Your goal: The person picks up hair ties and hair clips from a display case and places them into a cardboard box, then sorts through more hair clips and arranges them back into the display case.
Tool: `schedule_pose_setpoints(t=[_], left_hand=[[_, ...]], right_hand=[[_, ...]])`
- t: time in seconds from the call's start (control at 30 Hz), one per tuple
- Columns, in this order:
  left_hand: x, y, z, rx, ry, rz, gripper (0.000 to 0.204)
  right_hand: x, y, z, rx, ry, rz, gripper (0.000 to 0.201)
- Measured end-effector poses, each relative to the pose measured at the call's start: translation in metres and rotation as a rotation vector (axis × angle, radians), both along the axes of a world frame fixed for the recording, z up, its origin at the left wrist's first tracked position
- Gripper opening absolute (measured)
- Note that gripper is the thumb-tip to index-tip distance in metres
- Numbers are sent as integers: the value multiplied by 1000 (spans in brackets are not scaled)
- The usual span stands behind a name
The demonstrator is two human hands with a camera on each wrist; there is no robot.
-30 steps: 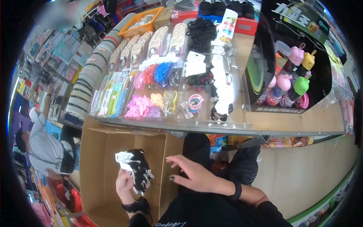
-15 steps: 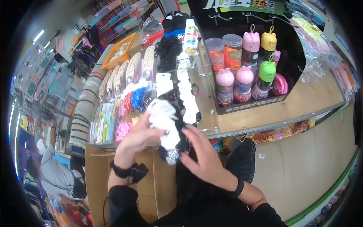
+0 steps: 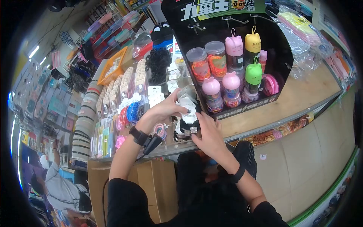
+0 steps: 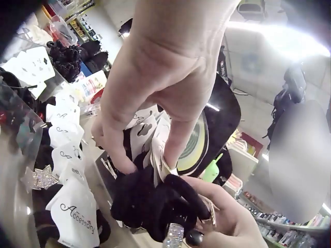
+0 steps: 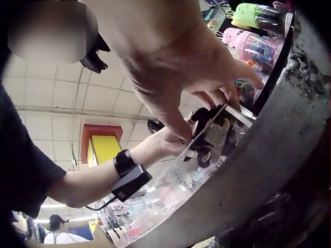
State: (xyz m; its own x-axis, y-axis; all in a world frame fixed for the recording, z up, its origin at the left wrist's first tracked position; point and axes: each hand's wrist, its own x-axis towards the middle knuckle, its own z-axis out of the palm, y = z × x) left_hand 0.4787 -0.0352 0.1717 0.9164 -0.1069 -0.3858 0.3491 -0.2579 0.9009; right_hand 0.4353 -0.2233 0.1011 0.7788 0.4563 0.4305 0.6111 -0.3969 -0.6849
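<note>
A bundle of black hair ties on white cards [image 3: 189, 113] is held over the clear display tray by both hands. My left hand [image 3: 164, 109] grips the cards from the upper left, thumb across the front. From the lower right, my right hand [image 3: 210, 134] pinches the hair ties near sparkling square charms. In the left wrist view, the black ties [image 4: 155, 201] hang below the left hand [image 4: 160, 77], and the right thumb with dark nail presses them. A row of carded hair ties [image 4: 75, 217] lies beside the bundle.
A black display box [image 3: 242, 106] with animal-topped jars stands right of the hands. An orange basket [image 3: 113, 66], headbands [image 3: 81, 117] and colourful hair ties fill the left side. An open cardboard box [image 3: 162, 189] stands below the counter edge. Another person [image 3: 64, 189] is at far left.
The left hand has carried the bundle up from the cardboard box to the tray, and the right hand has taken hold of its lower end. The head view has shifted right.
</note>
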Motion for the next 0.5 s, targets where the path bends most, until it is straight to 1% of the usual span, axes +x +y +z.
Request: schedule_pose_setpoints(t=[0.03,0.13,0.17,0.2,0.3,0.4,0.43,0.47,0.5], left_hand=[[2,1,-4,1,1,-3,81],[6,4,-14,42,-14,-5,87],[8,6,-18,87,-5,-26,85],[10,8,-21,207,-3,-61,82],[4,0,-18,178,-41,-51,79],[4,2,-23,229,-30,-84,79],[6,3,-26,243,-71,-106,79],[6,4,-29,255,-111,-129,79],[7,4,-32,254,-108,-129,79]], right_hand=[[-1,0,1,-29,20,-7,62],[-2,2,0,-76,42,-13,62],[-3,3,-2,-76,44,-25,62],[-4,5,-5,-70,10,-62,59],[-8,10,-11,-54,-44,-129,53],[-18,11,-5,-42,-93,-192,46],[-22,11,-3,-40,-119,-227,43],[-23,13,-4,-40,-117,-227,43],[-24,14,-7,-13,-160,-157,42]])
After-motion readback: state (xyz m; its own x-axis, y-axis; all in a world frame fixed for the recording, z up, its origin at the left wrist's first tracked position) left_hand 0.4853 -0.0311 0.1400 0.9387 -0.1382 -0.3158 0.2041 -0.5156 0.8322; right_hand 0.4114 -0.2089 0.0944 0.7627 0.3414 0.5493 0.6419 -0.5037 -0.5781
